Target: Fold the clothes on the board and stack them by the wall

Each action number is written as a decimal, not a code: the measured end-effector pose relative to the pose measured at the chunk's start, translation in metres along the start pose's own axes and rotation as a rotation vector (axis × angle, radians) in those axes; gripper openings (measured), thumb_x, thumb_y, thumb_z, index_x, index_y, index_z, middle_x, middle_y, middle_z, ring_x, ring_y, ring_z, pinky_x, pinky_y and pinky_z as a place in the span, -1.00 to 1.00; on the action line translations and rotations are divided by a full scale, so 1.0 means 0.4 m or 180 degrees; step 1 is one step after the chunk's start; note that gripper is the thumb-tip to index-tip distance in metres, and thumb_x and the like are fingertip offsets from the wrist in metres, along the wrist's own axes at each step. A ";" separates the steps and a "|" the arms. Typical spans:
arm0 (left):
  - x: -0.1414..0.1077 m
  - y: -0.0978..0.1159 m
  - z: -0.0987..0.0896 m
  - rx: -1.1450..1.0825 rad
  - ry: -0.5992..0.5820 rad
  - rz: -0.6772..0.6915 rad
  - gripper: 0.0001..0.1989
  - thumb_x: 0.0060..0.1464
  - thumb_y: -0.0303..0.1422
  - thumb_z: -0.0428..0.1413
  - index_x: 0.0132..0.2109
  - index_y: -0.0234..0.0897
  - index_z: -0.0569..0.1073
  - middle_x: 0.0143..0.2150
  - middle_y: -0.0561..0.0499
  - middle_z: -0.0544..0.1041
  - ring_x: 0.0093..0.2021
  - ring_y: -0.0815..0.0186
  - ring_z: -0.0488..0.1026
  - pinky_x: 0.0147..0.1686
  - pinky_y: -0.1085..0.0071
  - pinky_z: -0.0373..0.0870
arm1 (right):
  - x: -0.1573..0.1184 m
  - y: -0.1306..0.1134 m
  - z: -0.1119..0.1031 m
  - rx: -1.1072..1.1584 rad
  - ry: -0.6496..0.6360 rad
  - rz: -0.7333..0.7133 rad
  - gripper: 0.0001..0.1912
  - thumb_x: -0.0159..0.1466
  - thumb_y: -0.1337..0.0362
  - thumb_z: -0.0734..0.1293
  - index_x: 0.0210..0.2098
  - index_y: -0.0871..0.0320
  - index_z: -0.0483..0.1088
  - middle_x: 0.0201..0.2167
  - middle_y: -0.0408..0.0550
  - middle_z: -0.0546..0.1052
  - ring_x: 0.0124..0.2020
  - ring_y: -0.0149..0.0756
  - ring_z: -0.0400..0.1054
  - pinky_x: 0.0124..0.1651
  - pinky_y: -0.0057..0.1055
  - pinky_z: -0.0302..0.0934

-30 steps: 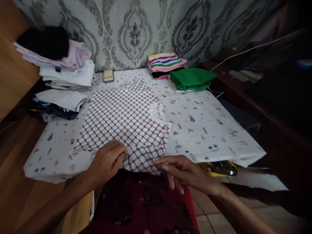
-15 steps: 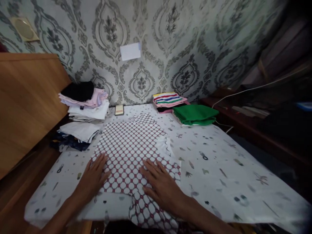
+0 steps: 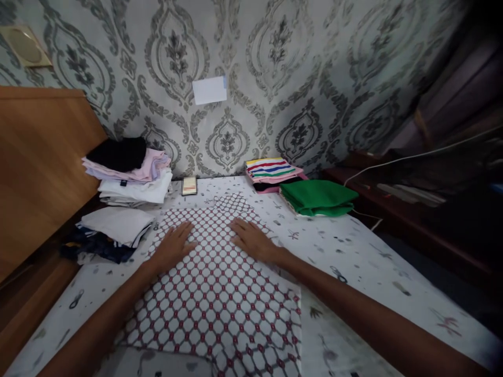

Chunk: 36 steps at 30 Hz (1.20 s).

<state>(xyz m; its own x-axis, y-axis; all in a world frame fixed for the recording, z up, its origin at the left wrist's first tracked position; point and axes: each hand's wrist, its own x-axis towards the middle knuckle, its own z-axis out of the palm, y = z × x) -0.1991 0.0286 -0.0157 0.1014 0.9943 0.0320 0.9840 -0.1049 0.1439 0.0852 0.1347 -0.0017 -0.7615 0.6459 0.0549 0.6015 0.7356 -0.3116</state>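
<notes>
A white garment with a red and grey lattice pattern [image 3: 212, 293] lies spread on the bed-like surface with a printed white cover [image 3: 353, 272]. Flat on its upper left part rests my left hand [image 3: 173, 247], fingers spread and pointing away from me. My right hand [image 3: 253, 241] lies on the upper right part, palm down, its fingers apart too. Neither hand grips anything. Beyond the hands, a small narrow section of the garment [image 3: 231, 201] extends toward the wall. The near edge runs out of the bottom of the view.
Folded clothes stand at the left, with a black one [image 3: 118, 153] on top and a grey one [image 3: 118, 222] nearer. At the back are a small box [image 3: 189, 185], a striped folded garment [image 3: 271, 167] and a green one [image 3: 320, 197]. A wooden panel [image 3: 43, 167] borders the left.
Both hands have slid forward over the lattice garment, away from me. The garment now reaches lower in the view and looks larger.
</notes>
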 end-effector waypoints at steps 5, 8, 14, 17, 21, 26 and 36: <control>0.064 -0.153 -0.008 0.0127 0.0405 -0.0355 -0.42 0.33 -0.14 -0.17 0.34 -0.41 0.18 0.42 -0.32 0.19 0.42 0.04 0.12 0.34 0.02 0.09 | 0.073 0.123 -0.087 0.0199 0.0181 0.0809 -0.70 0.36 0.31 0.21 -0.07 0.17 0.55 -0.04 0.04 0.61 0.01 -0.16 0.47 0.07 -0.32 0.29; 0.135 -0.195 -0.033 0.0345 0.0545 -0.0312 -0.46 0.30 -0.21 -0.14 0.32 -0.40 0.21 0.36 -0.33 0.28 0.35 0.02 0.23 0.29 0.06 0.17 | 0.186 0.159 -0.123 0.0213 0.0274 0.1454 -0.68 0.35 0.28 0.23 0.00 0.17 0.52 0.02 0.07 0.58 0.06 -0.16 0.44 0.05 -0.37 0.27; 0.255 -0.226 -0.095 0.0514 -0.0131 -0.0211 -0.57 0.20 -0.25 -0.07 0.15 -0.29 0.38 0.04 -0.19 0.52 0.02 0.08 0.48 0.02 0.19 0.36 | 0.365 0.202 -0.105 0.0258 0.0270 0.1987 -0.60 0.17 0.28 0.40 -0.01 0.29 0.50 0.06 0.27 0.52 0.07 0.02 0.42 -0.04 -0.29 0.30; 0.263 -0.228 -0.114 0.0411 -0.0318 -0.0130 -0.70 0.17 -0.25 -0.05 -0.05 -0.24 0.45 -0.22 -0.08 0.54 -0.18 0.13 0.48 -0.15 0.28 0.37 | 0.384 0.209 -0.102 0.0465 0.0294 0.2017 -0.76 0.06 0.40 0.42 -0.23 0.23 0.54 -0.17 0.12 0.60 -0.09 -0.06 0.48 -0.15 -0.35 0.32; 0.232 -0.205 -0.130 0.0480 0.0055 0.0044 -0.84 0.12 -0.27 -0.03 -0.26 -0.21 0.39 -0.23 -0.08 0.49 -0.16 0.14 0.45 -0.18 0.32 0.33 | 0.364 0.206 -0.118 0.0843 0.0643 0.1886 -0.90 0.04 0.43 0.40 -0.41 0.17 0.44 -0.35 -0.08 0.57 -0.22 -0.24 0.47 -0.24 -0.46 0.29; 0.139 -0.146 -0.164 0.0624 0.0278 -0.0153 -0.83 0.16 -0.29 -0.08 -0.19 -0.18 0.36 -0.27 -0.04 0.53 -0.26 0.16 0.46 -0.28 0.34 0.32 | 0.264 0.171 -0.149 0.1550 0.1184 0.1414 -0.88 0.09 0.37 0.36 -0.39 0.13 0.31 -0.45 -0.21 0.47 -0.37 -0.40 0.38 -0.32 -0.52 0.25; -0.066 -0.111 -0.101 0.0937 0.0564 0.0468 -0.65 0.21 -0.37 -0.17 -0.09 -0.20 0.50 -0.15 -0.17 0.58 -0.12 0.03 0.52 -0.03 0.08 0.40 | -0.159 -0.042 -0.082 0.1545 0.1217 0.0183 -0.87 0.14 0.45 0.24 -0.36 0.10 0.33 -0.40 -0.15 0.50 -0.34 -0.32 0.37 -0.22 -0.39 0.25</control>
<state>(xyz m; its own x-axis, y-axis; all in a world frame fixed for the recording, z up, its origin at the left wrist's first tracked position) -0.2512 0.0062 0.0172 0.2432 0.9480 0.2055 0.9634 -0.2114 -0.1648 0.1313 0.0879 0.0312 -0.5367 0.7753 0.3330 0.3920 0.5786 -0.7152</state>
